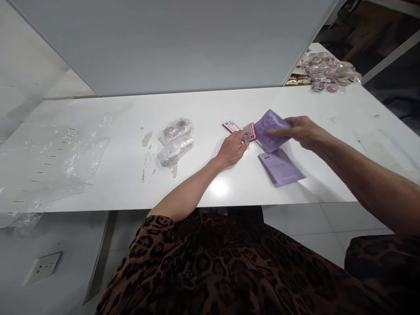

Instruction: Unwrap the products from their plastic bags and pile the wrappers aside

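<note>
Leopard-print top [223, 267] nearest; left hand [232, 148] pinching red-edged card [251, 131], right hand [303, 132] gripping purple packet [269, 123].

Smooth glossy tabletop [203, 188], held purple pouch [271, 127] shiny, seemingly plastic, crinkled clear plastic packets [177, 149], glossy transparent plastic sheeting [49, 162]

The person wore a loose top [223, 267] in an animal print; its ground was a warm, dark brown, covered with black leopard spots; many of these were broken rings with brown centres, while others were solid, irregular blotches; the marks varied in size and lay closely packed; the left sleeve [156, 224] was short, wide at its opening, and bore the same spots down to its edge; the right sleeve [380, 258] was also patterned, though shadow made it look nearly black; the left forearm [190, 189] and right forearm [357, 175] were bare, as were the left hand [231, 149] and right hand [304, 131].
</note>
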`<state>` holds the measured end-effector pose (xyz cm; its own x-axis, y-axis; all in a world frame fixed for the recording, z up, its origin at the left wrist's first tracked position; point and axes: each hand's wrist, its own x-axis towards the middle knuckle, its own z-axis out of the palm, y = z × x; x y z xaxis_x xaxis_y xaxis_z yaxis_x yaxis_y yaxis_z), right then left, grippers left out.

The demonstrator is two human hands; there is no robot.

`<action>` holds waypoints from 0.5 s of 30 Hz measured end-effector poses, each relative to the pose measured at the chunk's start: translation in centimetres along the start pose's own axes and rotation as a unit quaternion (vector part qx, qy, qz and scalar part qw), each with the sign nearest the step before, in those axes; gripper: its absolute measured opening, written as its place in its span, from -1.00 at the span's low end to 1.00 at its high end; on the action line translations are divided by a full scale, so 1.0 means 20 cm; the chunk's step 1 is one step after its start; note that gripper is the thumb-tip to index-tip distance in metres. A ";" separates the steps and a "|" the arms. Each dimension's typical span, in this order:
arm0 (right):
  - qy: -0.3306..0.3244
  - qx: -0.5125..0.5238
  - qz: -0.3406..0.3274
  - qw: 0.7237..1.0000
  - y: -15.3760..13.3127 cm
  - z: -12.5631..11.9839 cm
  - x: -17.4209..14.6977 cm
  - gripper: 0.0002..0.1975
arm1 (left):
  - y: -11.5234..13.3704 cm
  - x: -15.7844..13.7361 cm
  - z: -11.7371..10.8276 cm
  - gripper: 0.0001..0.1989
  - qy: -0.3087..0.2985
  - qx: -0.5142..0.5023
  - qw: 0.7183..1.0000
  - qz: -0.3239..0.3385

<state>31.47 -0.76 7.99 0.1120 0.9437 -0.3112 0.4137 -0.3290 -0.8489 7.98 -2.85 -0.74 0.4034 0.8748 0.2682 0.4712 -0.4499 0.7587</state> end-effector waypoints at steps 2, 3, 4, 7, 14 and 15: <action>0.064 0.065 -0.058 0.994 -0.04 -0.09 -0.05 -0.71 | 0.00 0.01 0.00 -0.61 -0.002 -0.007 1.000 0.000; 0.098 0.089 -0.090 0.987 -0.05 -0.13 -0.08 -0.71 | 0.00 0.01 0.00 -0.62 -0.001 -0.011 1.000 0.000; 0.126 0.104 -0.119 0.979 -0.05 -0.18 -0.11 -0.72 | 0.00 0.01 0.00 -0.63 0.001 -0.017 1.000 -0.001; 0.126 0.098 -0.138 0.977 -0.02 -0.29 -0.25 -0.72 | 0.00 0.02 0.01 -0.64 0.006 -0.021 1.000 -0.006; -0.119 -0.099 -0.005 0.988 0.22 -0.21 -0.54 -0.53 | 0.00 0.03 0.01 -0.61 -0.009 0.015 1.000 0.001; -0.130 -0.127 -0.038 0.983 0.24 -0.18 -0.54 -0.51 | 0.00 0.03 0.01 -0.60 -0.009 0.017 1.000 0.001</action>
<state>35.49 -12.33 8.76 -0.1478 0.9139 -0.3780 0.6275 -0.2087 -0.7502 8.45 -2.28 -0.68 0.4183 0.8707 0.2585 0.4962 -0.4575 0.7379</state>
